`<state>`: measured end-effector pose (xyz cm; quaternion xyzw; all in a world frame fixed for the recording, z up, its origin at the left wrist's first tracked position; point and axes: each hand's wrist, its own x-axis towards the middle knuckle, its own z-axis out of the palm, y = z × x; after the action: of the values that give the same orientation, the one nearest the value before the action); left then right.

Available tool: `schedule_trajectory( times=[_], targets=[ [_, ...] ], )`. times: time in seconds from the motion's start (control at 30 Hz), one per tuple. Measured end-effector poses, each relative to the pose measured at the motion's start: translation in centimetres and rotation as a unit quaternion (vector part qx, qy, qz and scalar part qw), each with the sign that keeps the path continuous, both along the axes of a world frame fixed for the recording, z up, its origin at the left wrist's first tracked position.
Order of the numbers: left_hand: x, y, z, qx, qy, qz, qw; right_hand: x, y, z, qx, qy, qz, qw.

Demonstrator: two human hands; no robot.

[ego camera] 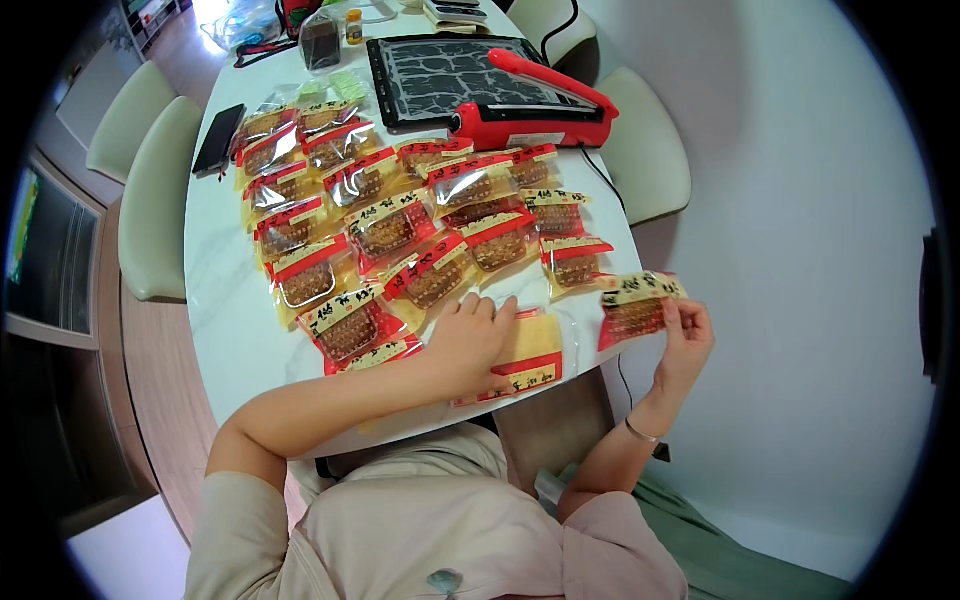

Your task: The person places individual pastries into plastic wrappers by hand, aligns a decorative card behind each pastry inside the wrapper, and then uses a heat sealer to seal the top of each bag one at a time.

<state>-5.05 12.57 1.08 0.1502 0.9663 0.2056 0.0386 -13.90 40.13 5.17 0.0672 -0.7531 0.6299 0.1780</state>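
Observation:
My right hand (686, 337) pinches the right edge of a red-and-yellow plastic food packet (634, 313) with a brown baked item inside, at the table's right edge. My left hand (472, 341) rests with spread fingers at the left side of flat yellow-and-red plastic bags (534, 341) near the front edge. Whether its fingers grip a bag cannot be told. Many filled packets (386, 229) lie in rough rows beyond my left hand, some overlapping. A red impulse heat sealer (536, 124) stands behind them with its arm raised.
A black patterned tray (450, 75) lies partly behind the sealer. A black phone (219, 139) lies at the left table edge (196, 300). Farther back are a dark item in a clear bag (321, 43) and a small yellow bottle (354, 27). Chairs (161, 217) flank the table.

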Motion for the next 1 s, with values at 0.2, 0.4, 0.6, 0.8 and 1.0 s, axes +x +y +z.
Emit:
schedule_trajectory(
  times=[0.2, 0.4, 0.6, 0.8, 1.0],
  targets=[
    [-3.7, 2.0, 0.4, -0.089, -0.122, 0.0, 0.989, 0.9, 3.8, -2.6, -0.031, -0.016, -0.056, 0.998],
    [-3.9, 0.5, -1.0, 0.149, -0.146, -0.026, 0.978, 1.3, 4.5, -5.2, -0.079, -0.069, -0.067, 0.992],
    [-0.9, -6.9, 1.8, 0.495, -0.183, -0.042, 0.848, 2.3, -0.6, -6.7, -0.059, -0.121, 0.041, 0.99],
    [2.5, -12.5, 4.7, 0.722, -0.082, 0.111, 0.678, 1.3, -9.3, -8.8, -0.027, -0.128, 0.14, 0.981],
    [5.3, -15.2, 3.4, 0.685, -0.034, 0.15, 0.712, 2.2, -13.1, -2.6, 0.276, 0.087, -0.02, 0.957]
  ],
)
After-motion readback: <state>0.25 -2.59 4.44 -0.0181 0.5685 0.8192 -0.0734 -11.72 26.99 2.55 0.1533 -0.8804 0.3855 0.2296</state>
